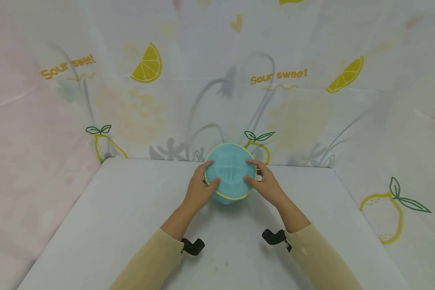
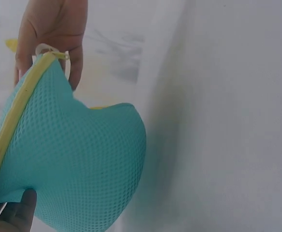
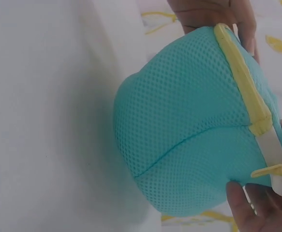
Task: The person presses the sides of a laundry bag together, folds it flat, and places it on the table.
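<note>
A round teal mesh bag (image 1: 230,171) with yellow trim is held up between both hands near the table's back edge. My left hand (image 1: 199,187) grips its left side, thumb on the top face. On the other side my right hand (image 1: 268,185) grips it the same way. In the left wrist view the bag (image 2: 82,150) bulges below its yellow zipper edge, with a dent in the fabric. The right wrist view shows the bag (image 3: 189,125) with a seam, and a yellow zipper pull (image 3: 269,170) near the right hand's fingers (image 3: 240,200).
The white tabletop (image 1: 130,225) lies under both arms. Behind it hangs a pale cloth (image 1: 203,48) printed with lemons and lettering. Black wrist-worn devices (image 1: 193,246) sit by both beige sleeves (image 1: 148,262).
</note>
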`<state>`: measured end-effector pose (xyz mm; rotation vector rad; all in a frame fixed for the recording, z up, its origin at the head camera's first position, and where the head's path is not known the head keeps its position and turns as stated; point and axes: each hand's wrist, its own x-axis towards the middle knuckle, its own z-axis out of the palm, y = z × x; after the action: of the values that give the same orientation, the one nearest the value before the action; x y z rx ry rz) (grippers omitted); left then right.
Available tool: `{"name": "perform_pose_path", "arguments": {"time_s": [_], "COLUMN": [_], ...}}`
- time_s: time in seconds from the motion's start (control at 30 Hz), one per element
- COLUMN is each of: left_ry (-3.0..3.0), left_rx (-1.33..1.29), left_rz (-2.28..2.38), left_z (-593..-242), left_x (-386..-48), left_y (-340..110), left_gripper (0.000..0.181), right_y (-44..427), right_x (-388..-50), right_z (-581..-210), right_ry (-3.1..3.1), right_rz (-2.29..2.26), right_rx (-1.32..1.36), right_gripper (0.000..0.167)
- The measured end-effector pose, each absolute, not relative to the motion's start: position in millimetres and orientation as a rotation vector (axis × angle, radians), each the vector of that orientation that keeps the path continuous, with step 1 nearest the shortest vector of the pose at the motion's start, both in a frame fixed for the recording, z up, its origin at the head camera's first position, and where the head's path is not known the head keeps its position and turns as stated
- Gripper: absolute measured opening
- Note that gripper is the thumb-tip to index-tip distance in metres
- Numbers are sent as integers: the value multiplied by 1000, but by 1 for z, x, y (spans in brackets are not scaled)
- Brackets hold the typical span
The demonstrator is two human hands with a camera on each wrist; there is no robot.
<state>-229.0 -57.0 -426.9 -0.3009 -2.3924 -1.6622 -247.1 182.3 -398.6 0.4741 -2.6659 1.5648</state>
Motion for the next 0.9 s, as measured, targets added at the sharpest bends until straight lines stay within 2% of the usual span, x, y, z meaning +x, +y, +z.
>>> {"name": "perform_pose_path", "arguments": {"time_s": [0.2, 0.47, 0.73, 0.9], "left_ry": [-2280, -2145, -2163, -2252], "left_rx": [-297, -294, -256, -227], "left_rz": [-1759, -1889, -1895, -1887], "left_z": [-425, -426, -427, -429], "left_x": [-224, -219, -217, -217], "left_y": [-60, -62, -60, -59], "left_gripper": [60, 54, 53, 58], "right_y": [175, 162, 169, 170], "right_x": [-240, -221, -236, -237], "right_z": [-397, -376, -400, -404], "right_ry": [-2624, -2572, -2525, -2461], "right_rz": [1608, 1625, 1743, 1847], "right_rx": [497, 533, 515, 518], "right_gripper": [61, 58, 60, 58]}}
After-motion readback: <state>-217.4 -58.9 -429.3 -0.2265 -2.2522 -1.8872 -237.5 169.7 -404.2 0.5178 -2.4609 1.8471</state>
